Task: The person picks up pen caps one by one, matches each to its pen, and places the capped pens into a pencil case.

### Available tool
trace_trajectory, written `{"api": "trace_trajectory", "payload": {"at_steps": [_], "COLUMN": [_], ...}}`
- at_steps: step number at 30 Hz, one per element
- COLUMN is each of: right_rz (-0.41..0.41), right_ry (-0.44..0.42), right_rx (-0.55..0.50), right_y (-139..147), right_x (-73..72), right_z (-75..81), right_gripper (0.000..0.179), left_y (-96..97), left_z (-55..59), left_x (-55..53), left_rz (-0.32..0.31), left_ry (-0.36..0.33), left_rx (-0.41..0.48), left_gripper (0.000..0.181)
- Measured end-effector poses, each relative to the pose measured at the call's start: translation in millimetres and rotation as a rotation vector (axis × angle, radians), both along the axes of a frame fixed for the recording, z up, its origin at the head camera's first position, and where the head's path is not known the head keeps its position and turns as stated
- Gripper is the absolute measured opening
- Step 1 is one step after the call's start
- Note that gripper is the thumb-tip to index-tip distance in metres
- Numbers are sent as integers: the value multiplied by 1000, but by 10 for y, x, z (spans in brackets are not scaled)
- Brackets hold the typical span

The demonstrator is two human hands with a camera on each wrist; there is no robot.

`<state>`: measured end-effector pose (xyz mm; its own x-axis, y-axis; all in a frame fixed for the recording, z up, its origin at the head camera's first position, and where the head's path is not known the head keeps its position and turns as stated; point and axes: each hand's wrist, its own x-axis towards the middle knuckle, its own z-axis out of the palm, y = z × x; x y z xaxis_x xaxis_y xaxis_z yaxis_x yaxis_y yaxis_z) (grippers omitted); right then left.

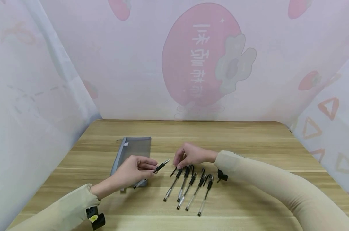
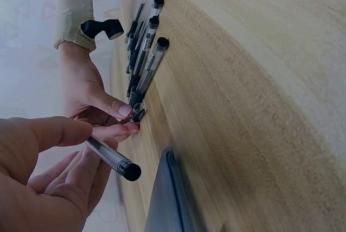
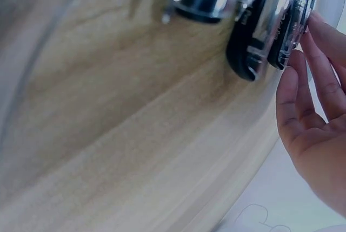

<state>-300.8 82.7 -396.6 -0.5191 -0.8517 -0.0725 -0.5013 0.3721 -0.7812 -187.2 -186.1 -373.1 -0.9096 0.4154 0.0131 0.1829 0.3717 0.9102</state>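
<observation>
My left hand [image 1: 138,168] pinches a clear-barrelled gel pen [image 1: 161,166] with a black grip; its bare tip points up and right. In the left wrist view, the black end plug of this pen [image 2: 130,170] faces the camera. My right hand [image 1: 190,155] is lowered to the table at the far end of a row of pens [image 1: 191,186]. Its thumb and fingers pinch a small clear and black pen cap [image 2: 138,112], partly hidden by the fingers. In the right wrist view, more pen caps [image 3: 243,59] stand out beside the fingers, close to bare pen tips.
A grey mesh zip pouch [image 1: 136,147] lies on the wooden table [image 1: 249,141] at the left, partly under my left hand. Several uncapped pens lie side by side in the middle, tips away from me. A printed curtain [image 1: 128,80] hangs behind the table.
</observation>
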Motion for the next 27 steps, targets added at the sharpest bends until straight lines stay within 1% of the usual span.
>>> {"api": "trace_trajectory", "payload": {"at_steps": [6,11,15,22,27], "right_rz": [3,4,7,4,-4], "right_ry": [-3,1,-8,-47,-53], "right_rx": [7,10,4,-19,-23], "right_y": [-10,-15,-14,-11,-7], "right_x": [6,0,-5,-10,-9], "right_z": [10,7,-1,-13,-16], "right_gripper": [16,17,17,17,17], "left_y": [3,2,4,3,-2], "left_z": [-15,-18,-21,-13,-9], "left_x": [2,3,4,3,10], "left_rz": [17,10,14,5,7], "left_ry": [-1,12,9,16,12], "left_rx": [-24,-25,-27,-1,9], "left_gripper": [34,33,33,35,36]}}
